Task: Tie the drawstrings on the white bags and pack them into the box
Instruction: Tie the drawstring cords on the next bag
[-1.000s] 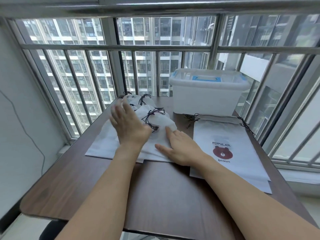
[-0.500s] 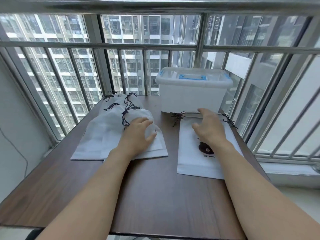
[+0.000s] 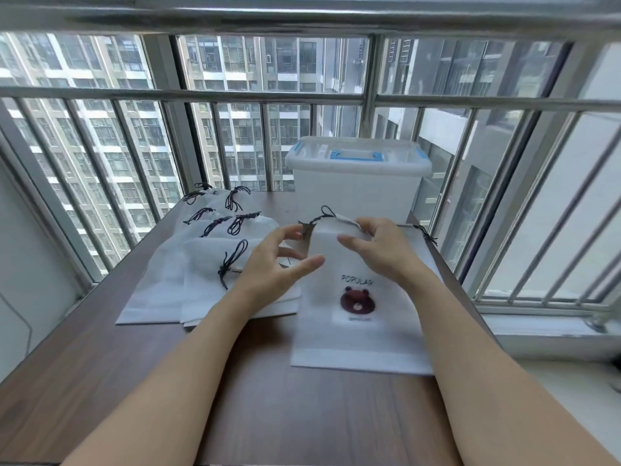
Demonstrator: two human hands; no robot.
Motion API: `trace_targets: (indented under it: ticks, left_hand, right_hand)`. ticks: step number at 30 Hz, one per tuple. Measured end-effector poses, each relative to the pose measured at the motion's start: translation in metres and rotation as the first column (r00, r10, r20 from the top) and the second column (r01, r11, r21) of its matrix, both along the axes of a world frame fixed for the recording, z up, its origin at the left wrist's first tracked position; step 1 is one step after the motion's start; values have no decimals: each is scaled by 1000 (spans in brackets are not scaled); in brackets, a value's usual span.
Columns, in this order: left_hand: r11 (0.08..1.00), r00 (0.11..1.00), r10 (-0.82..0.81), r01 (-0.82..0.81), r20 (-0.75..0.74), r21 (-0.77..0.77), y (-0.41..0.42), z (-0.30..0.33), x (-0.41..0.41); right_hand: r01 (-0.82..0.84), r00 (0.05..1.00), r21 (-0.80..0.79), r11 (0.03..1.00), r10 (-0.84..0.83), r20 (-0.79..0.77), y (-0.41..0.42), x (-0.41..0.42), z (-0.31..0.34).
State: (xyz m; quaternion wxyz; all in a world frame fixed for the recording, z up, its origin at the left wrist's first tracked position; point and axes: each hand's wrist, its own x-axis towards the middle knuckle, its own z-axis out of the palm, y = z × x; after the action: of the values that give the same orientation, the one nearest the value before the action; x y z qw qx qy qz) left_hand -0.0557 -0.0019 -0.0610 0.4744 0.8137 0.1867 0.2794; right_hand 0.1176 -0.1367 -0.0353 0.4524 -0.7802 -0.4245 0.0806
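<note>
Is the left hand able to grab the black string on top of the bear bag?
Probably yes. The left hand is open right beside the bear bag, and the black string sticks up just past its fingertips with nothing between them. The right hand pinches the bag's top.

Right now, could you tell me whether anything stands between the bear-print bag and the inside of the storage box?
Yes: the lid sits on the storage box, closing it. The bear-print bag lies on the table directly in front of the box, with both hands at its top edge.
</note>
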Motion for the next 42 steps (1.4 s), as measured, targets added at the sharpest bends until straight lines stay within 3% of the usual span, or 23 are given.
trace_targets:
  ticks: [2, 5, 8, 11, 13, 14, 16, 19, 23, 32, 35, 37, 40, 42]
  left_hand:
    - [987, 996, -63, 73, 70, -143, -6, 4, 0]
    - [976, 989, -39, 68, 141, -209, -13, 8, 2]
    - [972, 972, 125, -79, 198, -222, -11, 5, 5]
    - [923, 936, 254, -159, 244, -351, -5, 3, 5]
    - [883, 907, 320, -180, 275, -434, -3, 3, 7]
    - [871, 898, 342, -192, 278, -452, -1, 2, 8]
    - [857, 891, 370, -218, 262, -468, 0, 3, 7]
    - [862, 913, 368, -264, 175, -433, -3, 4, 8]
    - [846, 901, 416, -335, 122, -415, -13, 10, 8]
    - [756, 787, 595, -478, 163, -448, 2, 21, 5]
    - [740, 785, 591, -436, 186, -512, 14, 35, 4]
    - [699, 803, 566, -345, 188, -627, 21, 47, 6]
    - [559, 796, 533, -77, 287, -825, 29, 55, 10]
    - [438, 771, 531, 105, 351, -893, 32, 48, 11]
  right_hand:
    - [-118, 989, 84, 989, 125, -79, 0, -20, 7]
    - [-222, 974, 72, 972, 218, 69, 9, -39, -5]
    - [-165, 973, 1, 986, 162, 166, 18, -34, -16]
    - [-60, 980, -10, 998, 61, 189, 12, -22, -10]
    - [-19, 995, 23, 1000, 17, 95, 7, -8, -8]
    - [-7, 999, 77, 997, 10, -40, 4, -1, -9]
    - [15, 941, 208, 978, 57, -335, -1, 7, -11]
    - [62, 861, 242, 968, 70, -504, -1, 9, -20]
    - [106, 841, 236, 966, 39, -540, 3, 10, -28]
    - [144, 816, 213, 967, 6, -577, 3, 17, -29]
    - [181, 760, 308, 934, 66, -647, -5, 19, -28]
    - [228, 652, 377, 898, 147, -744, -10, 26, -25]
    - [304, 449, 475, 826, 316, -836, -13, 32, -15]
    - [361, 387, 517, 776, 380, -840, -14, 32, -13]
